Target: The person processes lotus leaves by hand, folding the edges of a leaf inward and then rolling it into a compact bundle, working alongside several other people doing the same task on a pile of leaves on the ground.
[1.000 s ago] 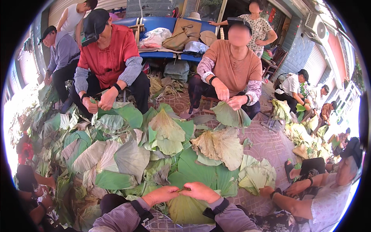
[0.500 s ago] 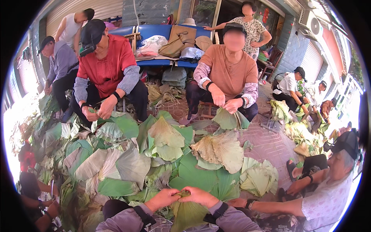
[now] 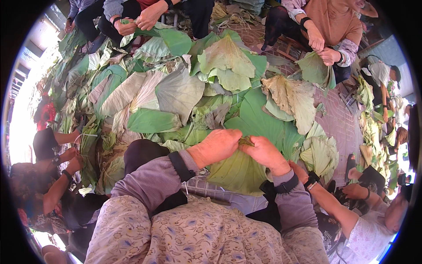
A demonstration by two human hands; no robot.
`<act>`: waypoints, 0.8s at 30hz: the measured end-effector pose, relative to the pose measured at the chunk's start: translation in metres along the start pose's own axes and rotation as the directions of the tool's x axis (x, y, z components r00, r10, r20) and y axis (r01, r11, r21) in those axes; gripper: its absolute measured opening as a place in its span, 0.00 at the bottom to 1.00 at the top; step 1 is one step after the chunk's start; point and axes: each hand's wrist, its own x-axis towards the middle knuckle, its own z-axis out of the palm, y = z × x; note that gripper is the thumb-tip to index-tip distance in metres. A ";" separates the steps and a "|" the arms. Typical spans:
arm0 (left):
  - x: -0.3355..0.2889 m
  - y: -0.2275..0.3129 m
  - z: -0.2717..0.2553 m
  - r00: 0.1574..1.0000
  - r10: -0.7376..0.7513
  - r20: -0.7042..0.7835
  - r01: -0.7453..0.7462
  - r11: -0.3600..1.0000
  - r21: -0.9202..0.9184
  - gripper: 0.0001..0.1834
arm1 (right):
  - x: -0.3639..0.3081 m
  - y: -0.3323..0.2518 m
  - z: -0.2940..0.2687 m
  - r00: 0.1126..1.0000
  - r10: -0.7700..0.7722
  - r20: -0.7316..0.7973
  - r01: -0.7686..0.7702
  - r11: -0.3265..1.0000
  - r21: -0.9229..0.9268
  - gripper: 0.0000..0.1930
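Note:
Between my hands hangs a yellowish-green lotus leaf (image 3: 237,174), its gathered top edge pinched and its broad part fanning down over my lap. My left hand (image 3: 217,147) is closed on that top from the left, its fingers mostly hidden behind the back of the hand. From the other side my right hand (image 3: 266,154) pinches the same bunched edge with thumb and fingers. The hands nearly meet there. Just beyond them lies a large green lotus leaf (image 3: 259,116) on the pile.
Heaped lotus leaves (image 3: 145,94), green to dry brown, cover the ground ahead. Across the pile, one co-worker's hands (image 3: 323,48) hold a leaf; another's hands (image 3: 136,22) work at the left. Close by my right arm is a neighbour's forearm (image 3: 329,202). More people sit at left.
The view has tipped downward, so my lap and sleeves now show and the people opposite are cut off. Both my hands keep hold of the same leaf, which hangs more spread out.

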 end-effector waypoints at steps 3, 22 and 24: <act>-0.002 -0.006 -0.012 0.986 0.102 0.131 -0.082 0.985 -0.151 0.05 | -0.004 0.003 -0.007 0.987 0.004 0.160 0.006 0.998 -0.065 0.13; -0.014 0.022 -0.043 0.741 0.329 0.585 -0.093 0.913 -0.397 0.08 | -0.022 -0.007 -0.016 0.815 -0.135 0.564 0.277 0.945 -0.174 0.13; -0.016 0.025 -0.048 0.719 0.293 0.630 -0.064 0.931 -0.359 0.08 | -0.023 -0.010 -0.014 0.806 -0.165 0.568 0.294 0.945 -0.143 0.13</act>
